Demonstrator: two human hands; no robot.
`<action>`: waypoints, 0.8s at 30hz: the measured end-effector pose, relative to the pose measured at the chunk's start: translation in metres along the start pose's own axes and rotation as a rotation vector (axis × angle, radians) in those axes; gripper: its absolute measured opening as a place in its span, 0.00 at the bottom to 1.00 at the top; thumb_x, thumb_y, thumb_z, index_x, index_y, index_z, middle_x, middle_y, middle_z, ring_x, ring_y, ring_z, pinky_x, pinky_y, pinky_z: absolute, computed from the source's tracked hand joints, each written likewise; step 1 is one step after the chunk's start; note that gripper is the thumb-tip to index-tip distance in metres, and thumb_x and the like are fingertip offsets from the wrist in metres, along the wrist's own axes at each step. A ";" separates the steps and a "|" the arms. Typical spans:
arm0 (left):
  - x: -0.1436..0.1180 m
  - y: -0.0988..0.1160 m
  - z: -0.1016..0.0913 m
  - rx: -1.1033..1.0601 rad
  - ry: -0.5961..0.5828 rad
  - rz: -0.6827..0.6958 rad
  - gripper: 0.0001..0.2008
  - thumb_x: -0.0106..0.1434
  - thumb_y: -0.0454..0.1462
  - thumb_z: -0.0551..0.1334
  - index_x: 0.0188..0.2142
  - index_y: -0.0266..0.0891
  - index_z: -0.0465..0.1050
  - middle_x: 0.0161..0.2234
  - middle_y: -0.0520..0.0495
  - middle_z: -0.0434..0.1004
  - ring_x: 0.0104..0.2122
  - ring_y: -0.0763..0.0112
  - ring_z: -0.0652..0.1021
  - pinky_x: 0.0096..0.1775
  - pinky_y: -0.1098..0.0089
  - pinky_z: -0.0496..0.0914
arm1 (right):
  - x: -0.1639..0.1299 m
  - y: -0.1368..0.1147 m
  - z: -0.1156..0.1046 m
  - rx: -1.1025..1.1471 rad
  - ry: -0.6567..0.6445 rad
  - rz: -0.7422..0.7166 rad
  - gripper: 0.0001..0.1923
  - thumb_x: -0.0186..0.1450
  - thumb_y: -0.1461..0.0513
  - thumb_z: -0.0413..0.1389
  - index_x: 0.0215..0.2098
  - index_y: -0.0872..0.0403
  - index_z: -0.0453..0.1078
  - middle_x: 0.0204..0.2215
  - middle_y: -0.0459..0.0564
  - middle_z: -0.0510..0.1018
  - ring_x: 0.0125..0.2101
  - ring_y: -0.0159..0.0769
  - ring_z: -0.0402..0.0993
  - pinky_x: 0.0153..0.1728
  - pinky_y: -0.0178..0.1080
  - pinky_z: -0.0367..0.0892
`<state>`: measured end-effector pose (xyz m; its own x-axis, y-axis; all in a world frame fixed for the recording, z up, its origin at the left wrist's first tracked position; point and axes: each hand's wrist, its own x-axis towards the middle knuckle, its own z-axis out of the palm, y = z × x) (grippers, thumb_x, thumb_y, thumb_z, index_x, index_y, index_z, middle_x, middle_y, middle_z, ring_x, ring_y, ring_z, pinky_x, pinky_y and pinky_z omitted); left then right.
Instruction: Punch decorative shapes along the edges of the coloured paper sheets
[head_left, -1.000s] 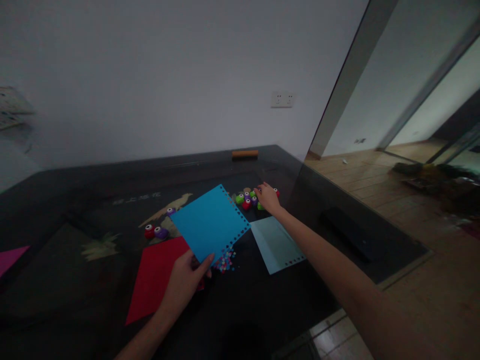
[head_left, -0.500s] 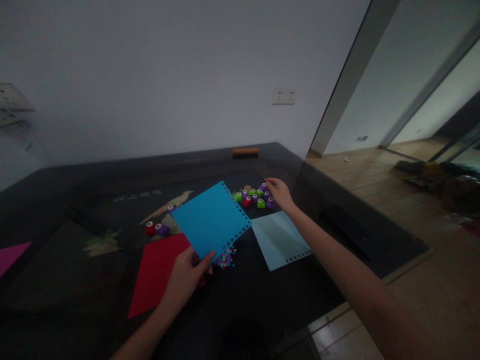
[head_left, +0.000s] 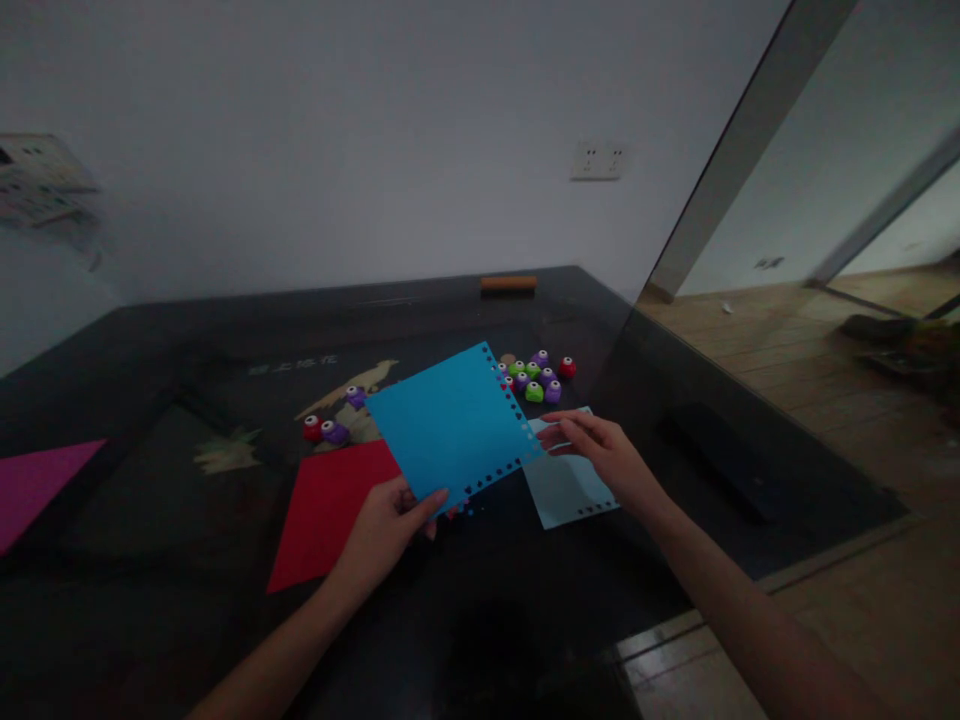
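Head view, table [head_left: 150, 620]: we see a dark glossy top with a pale bird and plant design under its surface, running back to a grey wall.
Red sheet [head_left: 330, 505]: we see it lying flat left of centre, its right corner tucked under our left hand.
Blue sheet [head_left: 450, 425]: we hold it tilted above the table, over the red sheet's corner; small shapes are punched along its right and lower edges.
Pale blue sheet [head_left: 566, 485]: flat on the table just right of the blue one, with punched holes along its near edge.
Magenta sheet [head_left: 34, 480]: a corner of it shows at the far left edge.
Left hand [head_left: 390, 525]: we pinch the blue sheet's near corner, thumb on top.
Right hand [head_left: 607, 455]: loosely spread and holding nothing, it hovers over the pale blue sheet, fingertips just short of the blue sheet's right edge.
Paper punches [head_left: 536, 375]: a cluster of green, purple and red ones sits behind the sheets; two more [head_left: 324, 430], red and purple, sit left of the blue sheet.
Wooden block [head_left: 508, 283]: at the table's far edge.
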<state>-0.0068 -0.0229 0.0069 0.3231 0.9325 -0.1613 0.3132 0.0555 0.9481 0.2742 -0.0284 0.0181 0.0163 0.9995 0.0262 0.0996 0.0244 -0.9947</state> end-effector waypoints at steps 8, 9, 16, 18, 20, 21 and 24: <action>-0.003 0.012 0.005 0.065 -0.049 -0.007 0.16 0.54 0.48 0.60 0.24 0.36 0.74 0.17 0.50 0.73 0.16 0.73 0.68 0.23 0.73 0.63 | -0.002 0.012 0.019 0.049 0.000 0.074 0.15 0.52 0.55 0.63 0.37 0.51 0.74 0.28 0.47 0.80 0.28 0.35 0.76 0.33 0.40 0.71; -0.004 0.013 0.006 0.075 -0.055 -0.011 0.16 0.54 0.48 0.60 0.24 0.37 0.73 0.18 0.49 0.74 0.16 0.73 0.68 0.23 0.73 0.63 | -0.003 0.013 0.020 0.060 -0.009 0.079 0.14 0.52 0.56 0.64 0.36 0.51 0.75 0.28 0.46 0.80 0.28 0.35 0.76 0.34 0.40 0.71; -0.002 0.011 0.005 0.073 -0.055 0.024 0.18 0.57 0.49 0.56 0.24 0.38 0.74 0.16 0.50 0.72 0.18 0.71 0.70 0.25 0.72 0.64 | -0.002 0.019 0.021 0.105 0.035 0.053 0.07 0.50 0.60 0.64 0.29 0.49 0.75 0.27 0.45 0.79 0.28 0.35 0.75 0.34 0.41 0.71; -0.001 0.010 0.005 0.069 -0.068 0.017 0.18 0.58 0.49 0.56 0.25 0.38 0.74 0.17 0.50 0.72 0.18 0.70 0.71 0.24 0.72 0.64 | -0.001 0.020 0.021 0.111 0.037 0.054 0.08 0.50 0.60 0.64 0.29 0.49 0.75 0.26 0.45 0.79 0.28 0.35 0.75 0.34 0.41 0.71; 0.000 0.009 0.005 0.071 -0.086 0.017 0.19 0.58 0.49 0.55 0.25 0.38 0.74 0.17 0.50 0.72 0.18 0.71 0.70 0.24 0.72 0.63 | -0.001 0.021 0.021 0.116 0.031 0.061 0.09 0.50 0.60 0.64 0.31 0.50 0.75 0.27 0.45 0.79 0.28 0.35 0.75 0.34 0.41 0.71; 0.000 0.008 0.006 0.073 -0.092 0.023 0.19 0.59 0.49 0.55 0.25 0.37 0.74 0.16 0.51 0.71 0.18 0.71 0.70 0.24 0.73 0.63 | -0.001 0.020 0.021 0.119 0.031 0.063 0.10 0.50 0.59 0.64 0.32 0.50 0.75 0.28 0.46 0.80 0.29 0.35 0.76 0.35 0.41 0.71; -0.001 0.009 0.010 0.062 -0.118 0.049 0.19 0.60 0.48 0.54 0.26 0.37 0.73 0.18 0.50 0.73 0.19 0.72 0.71 0.25 0.73 0.64 | -0.001 0.019 0.020 0.121 0.059 0.075 0.12 0.50 0.58 0.65 0.32 0.51 0.75 0.28 0.46 0.80 0.28 0.34 0.75 0.34 0.40 0.71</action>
<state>0.0046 -0.0266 0.0127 0.4411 0.8849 -0.1493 0.3474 -0.0150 0.9376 0.2560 -0.0282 -0.0024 0.0781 0.9959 -0.0464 -0.0244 -0.0446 -0.9987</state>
